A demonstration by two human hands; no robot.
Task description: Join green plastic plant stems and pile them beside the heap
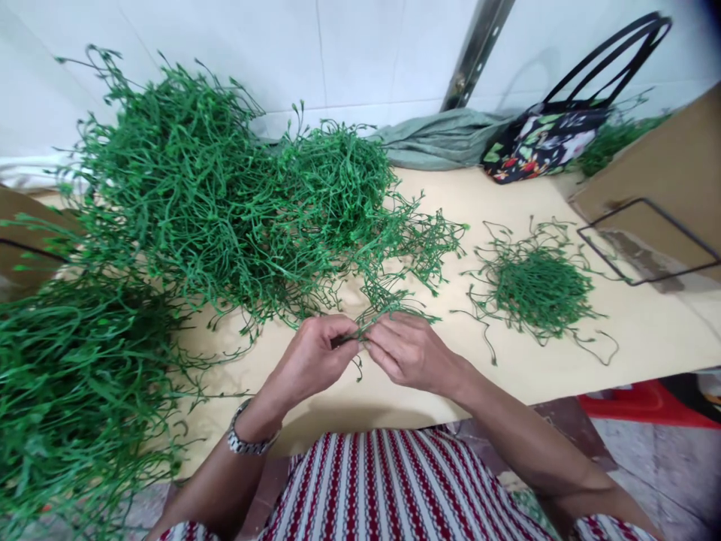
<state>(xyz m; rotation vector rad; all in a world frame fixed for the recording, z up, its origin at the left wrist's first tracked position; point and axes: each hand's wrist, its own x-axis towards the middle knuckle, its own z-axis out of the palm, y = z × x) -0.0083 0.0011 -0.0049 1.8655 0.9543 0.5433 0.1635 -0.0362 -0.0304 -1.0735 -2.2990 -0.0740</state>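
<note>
My left hand and my right hand meet at the near middle of the table, pinching thin green plastic plant stems between them. Both hands have their fingers closed, and the exact spot where they grip is partly hidden. The stems run up and away from my fingertips, with small bud-like ends. Beyond my hands lies a big tangled heap of the same green stems. Off to the right sits a smaller, compact pile of stems, apart from my right hand.
Another dense green bunch hangs over the table's left side. A floral handbag and a grey-green cloth stand along the wall. At right is a cardboard box with a black wire frame. A red stool shows below the table edge.
</note>
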